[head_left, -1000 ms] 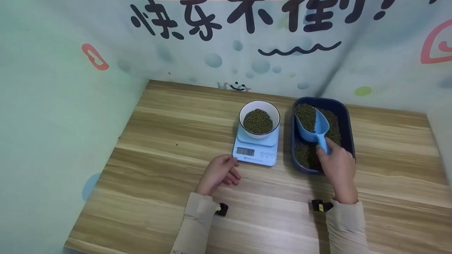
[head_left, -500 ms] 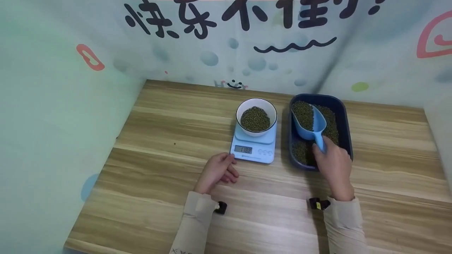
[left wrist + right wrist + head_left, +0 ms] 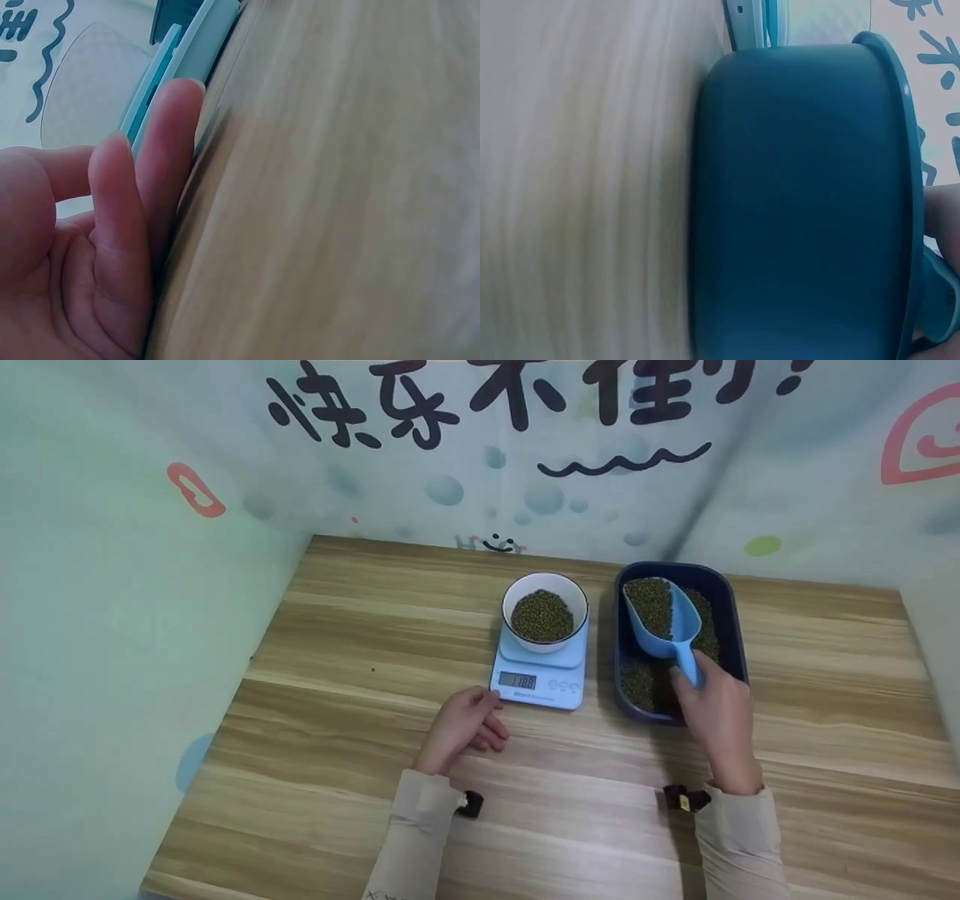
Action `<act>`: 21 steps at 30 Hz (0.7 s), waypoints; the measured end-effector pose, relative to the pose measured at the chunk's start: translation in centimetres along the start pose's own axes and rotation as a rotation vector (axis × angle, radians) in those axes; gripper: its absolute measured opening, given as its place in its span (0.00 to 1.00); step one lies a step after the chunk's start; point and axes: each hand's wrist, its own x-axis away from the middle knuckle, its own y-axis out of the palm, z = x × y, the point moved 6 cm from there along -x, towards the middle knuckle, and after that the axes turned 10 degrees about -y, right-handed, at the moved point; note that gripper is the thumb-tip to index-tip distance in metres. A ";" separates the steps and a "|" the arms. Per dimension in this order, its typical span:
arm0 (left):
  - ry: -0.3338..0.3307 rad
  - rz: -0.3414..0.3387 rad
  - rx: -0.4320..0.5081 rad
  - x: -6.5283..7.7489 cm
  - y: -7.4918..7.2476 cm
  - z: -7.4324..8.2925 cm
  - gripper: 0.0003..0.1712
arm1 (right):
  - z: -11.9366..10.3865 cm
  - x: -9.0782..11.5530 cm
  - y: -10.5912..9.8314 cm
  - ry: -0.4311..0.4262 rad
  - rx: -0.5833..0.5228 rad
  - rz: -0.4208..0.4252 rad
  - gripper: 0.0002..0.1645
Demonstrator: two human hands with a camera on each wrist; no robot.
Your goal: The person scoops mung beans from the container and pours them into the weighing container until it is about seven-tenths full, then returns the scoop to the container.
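My right hand (image 3: 716, 716) grips the handle of a blue scoop (image 3: 684, 619), which is filled with small green beans, likely mung beans. The scoop sits over the dark blue tub (image 3: 624, 690), where more beans (image 3: 641, 690) lie. In the right wrist view the tub's outer wall (image 3: 802, 202) hides the scoop's bowl. A white bowl (image 3: 546, 643) with a heap of the same beans stands on a light blue kitchen scale (image 3: 540, 696) with a lit digital display. At the scale's front left corner rests my left hand (image 3: 461, 727), fingers loosely bent, holding nothing.
The wooden table (image 3: 360, 607) runs back to a printed backdrop (image 3: 420, 510) with large dark characters. Another pale sheet (image 3: 112, 645) closes off the left side. A small dark camera (image 3: 470, 804) sits at the left wrist, another (image 3: 684, 799) at the right.
The scoop has shifted slightly to the right over the tub since half a second ago, still loaded with beans. My left hand stays at the scale's corner. The head view has shifted a little.
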 end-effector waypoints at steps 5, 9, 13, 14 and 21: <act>-0.009 0.002 -0.002 -0.4 0.0 -0.4 0.20 | 0.0 0.1 -0.3 0.016 -0.030 -0.006 0.15; -0.025 0.000 -0.002 -0.3 0.0 -0.3 0.19 | -0.2 0.0 -0.6 0.023 -0.053 -0.012 0.15; -0.031 0.002 0.004 -0.3 -0.1 -0.4 0.20 | -0.4 0.0 -1.0 0.026 -0.057 -0.020 0.16; -0.034 0.001 0.006 -0.3 -0.1 -0.4 0.20 | -0.4 0.1 -1.0 0.032 -0.056 -0.023 0.16; -0.007 -0.020 0.016 -0.3 0.1 -0.5 0.20 | -0.4 0.4 -1.4 0.052 -0.052 -0.030 0.19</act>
